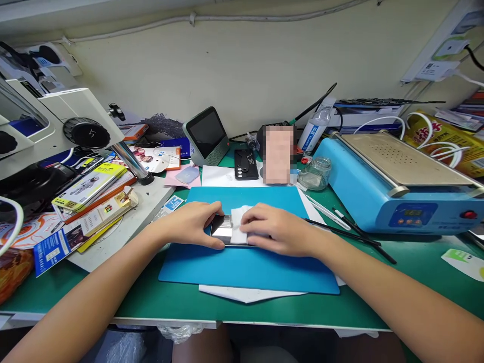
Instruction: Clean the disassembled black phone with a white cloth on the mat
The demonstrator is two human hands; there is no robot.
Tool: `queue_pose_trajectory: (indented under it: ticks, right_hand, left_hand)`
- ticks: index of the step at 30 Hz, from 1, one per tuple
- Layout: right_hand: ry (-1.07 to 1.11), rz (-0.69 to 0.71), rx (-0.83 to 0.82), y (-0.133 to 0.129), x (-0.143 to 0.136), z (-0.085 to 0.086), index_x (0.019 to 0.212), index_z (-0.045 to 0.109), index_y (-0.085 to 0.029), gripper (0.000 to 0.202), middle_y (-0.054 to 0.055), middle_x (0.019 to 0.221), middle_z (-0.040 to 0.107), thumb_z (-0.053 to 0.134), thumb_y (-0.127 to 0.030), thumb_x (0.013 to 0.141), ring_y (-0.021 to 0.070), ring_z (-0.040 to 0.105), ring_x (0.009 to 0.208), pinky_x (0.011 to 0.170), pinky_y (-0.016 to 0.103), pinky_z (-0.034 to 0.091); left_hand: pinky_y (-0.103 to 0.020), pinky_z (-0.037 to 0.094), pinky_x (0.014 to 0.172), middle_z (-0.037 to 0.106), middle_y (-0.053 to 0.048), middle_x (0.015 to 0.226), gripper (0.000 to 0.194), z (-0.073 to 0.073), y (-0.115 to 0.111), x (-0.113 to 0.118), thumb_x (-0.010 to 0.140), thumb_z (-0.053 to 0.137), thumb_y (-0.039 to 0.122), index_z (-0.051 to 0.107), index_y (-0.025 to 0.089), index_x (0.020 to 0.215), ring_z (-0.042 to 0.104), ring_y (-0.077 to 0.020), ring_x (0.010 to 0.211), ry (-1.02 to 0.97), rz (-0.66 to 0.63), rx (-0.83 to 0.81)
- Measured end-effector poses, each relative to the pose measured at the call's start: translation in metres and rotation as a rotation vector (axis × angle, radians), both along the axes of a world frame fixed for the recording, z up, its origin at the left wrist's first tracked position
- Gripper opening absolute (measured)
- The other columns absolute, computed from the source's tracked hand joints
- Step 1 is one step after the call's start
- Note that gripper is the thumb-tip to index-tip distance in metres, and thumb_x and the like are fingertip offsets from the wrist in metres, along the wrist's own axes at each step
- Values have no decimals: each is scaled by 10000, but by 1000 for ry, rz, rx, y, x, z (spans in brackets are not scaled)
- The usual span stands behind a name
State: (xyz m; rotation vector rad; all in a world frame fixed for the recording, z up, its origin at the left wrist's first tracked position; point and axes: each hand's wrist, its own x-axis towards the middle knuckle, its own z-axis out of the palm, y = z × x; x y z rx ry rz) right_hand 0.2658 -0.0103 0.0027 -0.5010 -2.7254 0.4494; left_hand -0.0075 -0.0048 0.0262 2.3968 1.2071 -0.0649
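A glossy dark phone [221, 231] lies flat on the blue work mat [245, 268], its surface catching bright reflections. My left hand [191, 223] grips its left end, thumb on the near edge and fingers on the far edge. Pinched under the bent fingers of my right hand [278, 229] is a folded white wipe [238, 225], pressed against the phone's top. The wipe and my right hand hide the phone's right part.
On the right stands a blue heating-plate machine [372, 201], with tweezers [327, 212] and black rods beside it. Behind the mat are a glass jar [314, 174], a black phone [246, 165] and a smart display [206, 135]. A microscope stand [130, 159] and stacked boxes [88, 186] occupy the left.
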Motion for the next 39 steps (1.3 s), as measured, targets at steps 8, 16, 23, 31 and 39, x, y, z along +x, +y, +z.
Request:
queue_pose_trajectory:
  ticks: [8,16,23,31,39]
  right_hand:
    - [-78,92,32,-13,-12,0,1356,592,-154,474,136,1405,615,616,-440,979,277,547,1315,1095,441,408]
    - [-92,97,33,-21,-16,-1,1501,439,-128,675,173,1499,524,601,-512,970,291,442,1433,1218,515,240]
    - [-99,99,-69,-16,-15,1,1516,418,-157,663,148,1501,529,580,-516,982,276,437,1439,1244,532,173]
    - [-96,90,-73,-16,-14,1,1518,421,-203,621,141,1502,530,572,-496,992,279,423,1447,1239,563,155]
    - [-64,90,-38,-9,-9,1,1398,562,-175,521,131,1427,606,593,-490,984,266,516,1375,1201,489,296]
  left_hand:
    - [-261,343,612,603,9,842,555,-1,0,1,753,700,667,530,217,1030,582,-192,749,-10,-14,20]
    - [-259,341,610,592,16,819,471,-5,0,-1,775,685,590,510,218,1005,571,-186,730,-28,-32,47]
    - [-265,348,621,613,4,847,468,-2,-1,0,771,682,577,521,219,1025,585,-200,764,-20,-23,40]
    - [-267,371,647,636,-7,901,471,-6,0,-2,770,685,575,521,217,1030,600,-204,797,-24,-30,57]
    - [-269,351,628,600,9,829,513,-2,-1,0,763,682,613,535,219,1057,584,-197,754,-14,-21,40]
